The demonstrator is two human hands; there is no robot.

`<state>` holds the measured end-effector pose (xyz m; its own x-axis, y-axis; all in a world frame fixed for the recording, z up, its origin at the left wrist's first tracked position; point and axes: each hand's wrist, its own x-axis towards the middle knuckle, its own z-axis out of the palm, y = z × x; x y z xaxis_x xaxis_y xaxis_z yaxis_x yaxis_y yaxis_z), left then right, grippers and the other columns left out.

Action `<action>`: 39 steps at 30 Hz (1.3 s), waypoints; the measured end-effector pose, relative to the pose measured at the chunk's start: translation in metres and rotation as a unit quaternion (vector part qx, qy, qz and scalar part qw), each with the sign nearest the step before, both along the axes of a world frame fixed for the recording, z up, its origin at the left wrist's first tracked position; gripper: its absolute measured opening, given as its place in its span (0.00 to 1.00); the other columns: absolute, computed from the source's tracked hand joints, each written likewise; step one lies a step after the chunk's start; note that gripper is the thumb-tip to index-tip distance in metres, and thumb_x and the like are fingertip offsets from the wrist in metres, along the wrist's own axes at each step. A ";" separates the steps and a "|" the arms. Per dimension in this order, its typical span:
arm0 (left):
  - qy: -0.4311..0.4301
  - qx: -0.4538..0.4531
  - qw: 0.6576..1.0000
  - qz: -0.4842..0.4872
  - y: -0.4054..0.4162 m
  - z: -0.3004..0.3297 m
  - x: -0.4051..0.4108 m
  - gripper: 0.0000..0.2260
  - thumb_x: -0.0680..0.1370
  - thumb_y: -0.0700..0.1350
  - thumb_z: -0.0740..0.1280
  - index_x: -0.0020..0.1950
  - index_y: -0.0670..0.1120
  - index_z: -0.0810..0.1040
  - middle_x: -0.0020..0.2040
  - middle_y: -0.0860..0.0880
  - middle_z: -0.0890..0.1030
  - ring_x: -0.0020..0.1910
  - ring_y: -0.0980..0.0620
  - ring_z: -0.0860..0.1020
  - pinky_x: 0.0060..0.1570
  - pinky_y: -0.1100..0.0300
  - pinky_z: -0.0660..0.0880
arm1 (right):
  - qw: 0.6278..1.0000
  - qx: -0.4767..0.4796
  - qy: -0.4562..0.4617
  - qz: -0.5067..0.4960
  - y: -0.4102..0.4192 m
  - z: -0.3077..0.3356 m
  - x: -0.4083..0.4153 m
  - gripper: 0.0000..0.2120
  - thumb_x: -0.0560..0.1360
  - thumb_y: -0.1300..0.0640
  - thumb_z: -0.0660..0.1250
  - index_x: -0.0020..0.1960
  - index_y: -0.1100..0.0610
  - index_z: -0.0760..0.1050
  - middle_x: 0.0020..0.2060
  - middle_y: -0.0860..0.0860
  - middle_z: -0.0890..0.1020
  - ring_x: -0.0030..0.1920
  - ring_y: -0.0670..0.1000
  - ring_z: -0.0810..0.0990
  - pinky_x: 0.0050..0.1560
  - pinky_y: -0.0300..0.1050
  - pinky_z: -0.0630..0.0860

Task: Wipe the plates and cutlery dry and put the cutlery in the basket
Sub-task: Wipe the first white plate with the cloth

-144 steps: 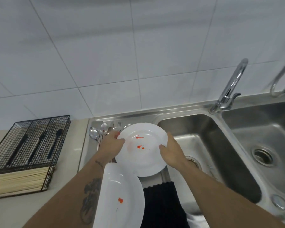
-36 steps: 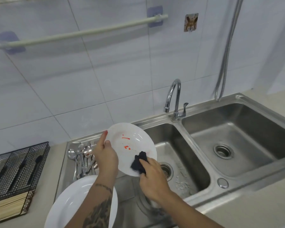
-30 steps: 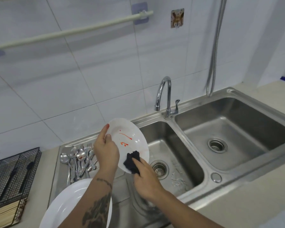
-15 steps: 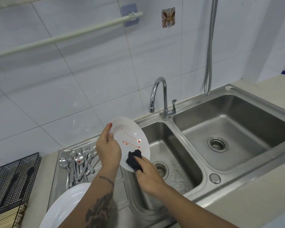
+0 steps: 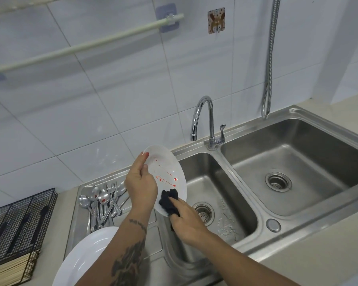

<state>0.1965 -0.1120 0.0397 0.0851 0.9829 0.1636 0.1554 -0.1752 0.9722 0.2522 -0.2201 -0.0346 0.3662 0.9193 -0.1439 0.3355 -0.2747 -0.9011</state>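
Note:
My left hand grips the left rim of a white plate streaked with red drops, tilted over the drainboard beside the left sink bowl. My right hand presses a bunched black cloth against the plate's lower edge. A second white plate lies on the drainboard, partly under my left forearm. Several steel spoons and forks lie heaped on the drainboard, some with red spots. The black wire basket stands at the left on the counter, with dark-handled utensils inside.
The double steel sink fills the right half, with a chrome tap between the bowls and a metal hose hanging on the tiled wall. A white rail runs along the wall. Bamboo sticks lie under the basket.
The plate has tilted more edge-on and risen slightly in my left hand. My right hand with the cloth stays at the plate's lower edge. The red streaks have run further.

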 end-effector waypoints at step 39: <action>-0.205 -0.254 0.945 0.002 -0.020 0.007 -0.036 0.17 0.83 0.36 0.58 0.59 0.53 0.82 0.57 0.47 0.82 0.55 0.44 0.80 0.58 0.45 0.78 | 0.937 -0.060 -0.302 0.163 0.009 0.048 0.018 0.30 0.81 0.48 0.49 0.79 0.49 0.42 0.79 0.49 0.41 0.78 0.51 0.37 0.74 0.63 0.35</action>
